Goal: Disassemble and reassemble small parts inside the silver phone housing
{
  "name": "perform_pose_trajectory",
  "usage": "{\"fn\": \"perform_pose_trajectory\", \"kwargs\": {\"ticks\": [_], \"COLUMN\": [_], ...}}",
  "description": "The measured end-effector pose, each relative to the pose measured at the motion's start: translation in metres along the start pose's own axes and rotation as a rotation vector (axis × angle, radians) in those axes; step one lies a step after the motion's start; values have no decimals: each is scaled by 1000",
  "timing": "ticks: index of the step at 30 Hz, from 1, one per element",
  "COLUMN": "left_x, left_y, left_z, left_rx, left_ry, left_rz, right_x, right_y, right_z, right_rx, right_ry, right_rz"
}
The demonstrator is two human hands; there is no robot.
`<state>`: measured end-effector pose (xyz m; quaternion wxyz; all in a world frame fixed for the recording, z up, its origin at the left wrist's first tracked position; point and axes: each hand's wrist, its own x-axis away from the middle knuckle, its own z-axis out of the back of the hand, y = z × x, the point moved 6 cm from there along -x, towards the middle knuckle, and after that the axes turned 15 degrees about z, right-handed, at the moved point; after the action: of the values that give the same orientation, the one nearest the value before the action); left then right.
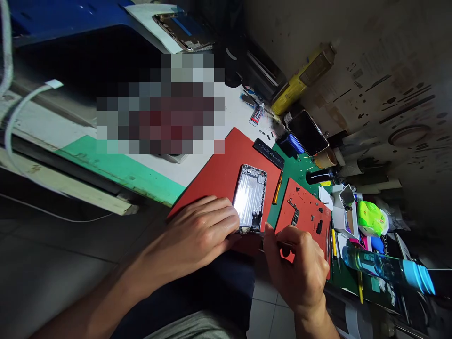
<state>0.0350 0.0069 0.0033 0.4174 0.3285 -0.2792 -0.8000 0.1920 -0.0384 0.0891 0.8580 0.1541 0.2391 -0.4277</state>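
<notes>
An opened phone housing (251, 195), a metal shell with its inside facing up, lies on a red mat (217, 174). My left hand (208, 226) is closed over the housing's lower left edge and steadies it, the fingers lying close together. At its lower right corner, my right hand (298, 263) is curled with thumb and forefinger brought together. Something thin and dark shows within that grip, too hidden to name. Right of the housing lie a dark phone battery (269, 153) and an orange-gold screwdriver (278, 187).
A second red mat (305, 212) carries a circuit board (295, 215) and small parts. Along the right stand a blue water bottle (388, 268), a white box (346, 212) and a leaning phone (308, 133). A glue tube (256, 114) lies farther back. One back area is pixelated.
</notes>
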Motion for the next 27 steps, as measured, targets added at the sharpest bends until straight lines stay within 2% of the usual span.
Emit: {"fn": "perform_pose_trajectory", "kwargs": {"ticks": [6, 12, 16, 20, 27], "left_x": [2, 1, -1, 0, 1], "left_y": [0, 2, 2, 2, 0], "left_z": [1, 1, 2, 2, 1], "left_rx": [-7, 8, 5, 15, 17], "left_ry": [4, 2, 16, 17, 12], "left_rz": [0, 3, 1, 4, 22], "right_x": [0, 1, 2, 3, 3], "right_y": [1, 2, 5, 8, 10], "right_z": [1, -5, -2, 0, -3], "right_rx": [-47, -289, -353, -445, -348], "right_ry": [-46, -105, -107, -172, -116], "right_rz": [-3, 5, 9, 21, 15]}}
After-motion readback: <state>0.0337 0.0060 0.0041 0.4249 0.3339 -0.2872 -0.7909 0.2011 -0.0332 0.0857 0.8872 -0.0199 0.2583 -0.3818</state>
